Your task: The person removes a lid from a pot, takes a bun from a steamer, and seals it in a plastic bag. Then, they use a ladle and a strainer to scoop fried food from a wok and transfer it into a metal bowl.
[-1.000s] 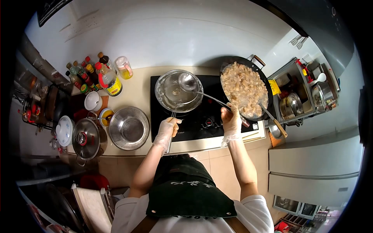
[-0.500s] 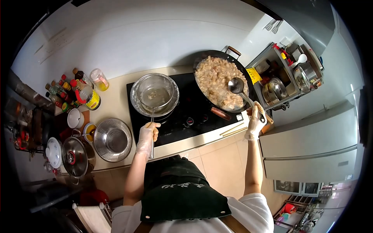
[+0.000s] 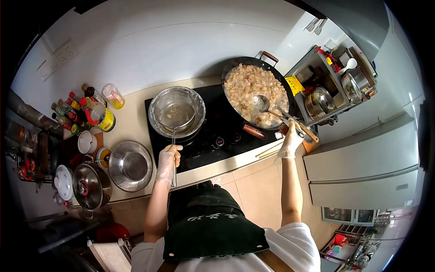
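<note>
My gloved left hand is closed around the handle of a fine-mesh strainer. The strainer rests in the mouth of a metal pot on the cooktop, with small bits of food in its mesh. In my gloved right hand is the handle of a metal ladle, its bowl in among the browned food pieces bubbling in a big black wok. Close beside that hand, a wooden-handled utensil leans over the wok's rim; its head is hard to make out.
Left of the black cooktop stand a perforated metal basin, a lidded pot, a white bowl and several sauce bottles. Chopsticks lie at the counter's front edge. A shelf with pans flanks the wok.
The ladle has moved left and down into the food, and my right hand has shifted slightly left. My left hand stays on the strainer's handle. The whole view has shifted a little.
</note>
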A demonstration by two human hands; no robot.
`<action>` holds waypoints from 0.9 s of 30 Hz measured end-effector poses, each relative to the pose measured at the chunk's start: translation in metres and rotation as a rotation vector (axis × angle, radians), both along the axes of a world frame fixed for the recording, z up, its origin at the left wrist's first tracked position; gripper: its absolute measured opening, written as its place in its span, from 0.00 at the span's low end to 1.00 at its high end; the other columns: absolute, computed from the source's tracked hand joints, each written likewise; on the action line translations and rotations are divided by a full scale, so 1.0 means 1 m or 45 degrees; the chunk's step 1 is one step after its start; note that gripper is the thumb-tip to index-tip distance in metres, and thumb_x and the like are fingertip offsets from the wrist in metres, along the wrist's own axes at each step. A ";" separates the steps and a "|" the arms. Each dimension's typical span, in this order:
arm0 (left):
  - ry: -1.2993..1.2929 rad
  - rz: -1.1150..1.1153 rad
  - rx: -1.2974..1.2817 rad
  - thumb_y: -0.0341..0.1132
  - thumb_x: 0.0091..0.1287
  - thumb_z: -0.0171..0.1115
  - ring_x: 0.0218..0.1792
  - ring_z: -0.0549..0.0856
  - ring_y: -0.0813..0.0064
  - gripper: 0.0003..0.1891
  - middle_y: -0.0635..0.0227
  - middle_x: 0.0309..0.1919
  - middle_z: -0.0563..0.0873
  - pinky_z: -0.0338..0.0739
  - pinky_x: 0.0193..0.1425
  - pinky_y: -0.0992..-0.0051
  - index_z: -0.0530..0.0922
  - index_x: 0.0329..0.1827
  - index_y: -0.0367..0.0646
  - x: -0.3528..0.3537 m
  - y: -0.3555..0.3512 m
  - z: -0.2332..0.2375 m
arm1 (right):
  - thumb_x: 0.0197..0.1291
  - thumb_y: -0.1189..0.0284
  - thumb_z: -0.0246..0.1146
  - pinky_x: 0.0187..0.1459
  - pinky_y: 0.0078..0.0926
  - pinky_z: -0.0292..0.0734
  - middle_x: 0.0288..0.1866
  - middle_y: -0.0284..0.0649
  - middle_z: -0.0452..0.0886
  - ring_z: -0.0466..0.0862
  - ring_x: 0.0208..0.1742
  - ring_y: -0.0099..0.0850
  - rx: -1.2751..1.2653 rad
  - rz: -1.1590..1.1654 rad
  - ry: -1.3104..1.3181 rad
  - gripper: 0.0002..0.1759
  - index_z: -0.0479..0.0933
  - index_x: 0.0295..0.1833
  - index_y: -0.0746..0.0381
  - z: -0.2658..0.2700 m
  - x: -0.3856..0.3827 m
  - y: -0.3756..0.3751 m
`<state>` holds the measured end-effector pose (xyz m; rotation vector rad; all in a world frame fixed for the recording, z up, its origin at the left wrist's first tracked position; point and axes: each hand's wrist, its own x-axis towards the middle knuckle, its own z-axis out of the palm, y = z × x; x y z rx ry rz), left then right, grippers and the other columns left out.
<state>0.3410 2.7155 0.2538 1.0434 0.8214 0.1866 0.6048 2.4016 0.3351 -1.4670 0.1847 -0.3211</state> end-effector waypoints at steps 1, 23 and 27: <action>-0.002 0.006 -0.007 0.34 0.74 0.49 0.13 0.67 0.85 0.13 0.76 0.17 0.73 0.61 0.16 0.82 0.80 0.36 0.40 -0.001 0.000 -0.001 | 0.65 0.70 0.63 0.23 0.18 0.77 0.25 0.40 0.83 0.81 0.20 0.25 0.015 -0.013 0.025 0.09 0.79 0.42 0.67 0.000 0.003 -0.001; -0.011 0.005 0.010 0.34 0.74 0.49 0.13 0.67 0.85 0.13 0.76 0.16 0.73 0.61 0.16 0.82 0.80 0.37 0.38 0.000 0.005 -0.002 | 0.58 0.72 0.67 0.24 0.17 0.81 0.27 0.43 0.84 0.84 0.22 0.27 0.288 -0.094 0.152 0.10 0.78 0.40 0.67 0.018 0.005 -0.014; -0.006 0.004 -0.001 0.34 0.73 0.49 0.13 0.68 0.85 0.13 0.76 0.17 0.73 0.61 0.16 0.82 0.80 0.36 0.38 0.000 0.005 0.000 | 0.58 0.73 0.67 0.24 0.17 0.82 0.27 0.43 0.84 0.84 0.21 0.28 0.281 -0.090 0.186 0.08 0.78 0.39 0.67 0.025 0.004 -0.008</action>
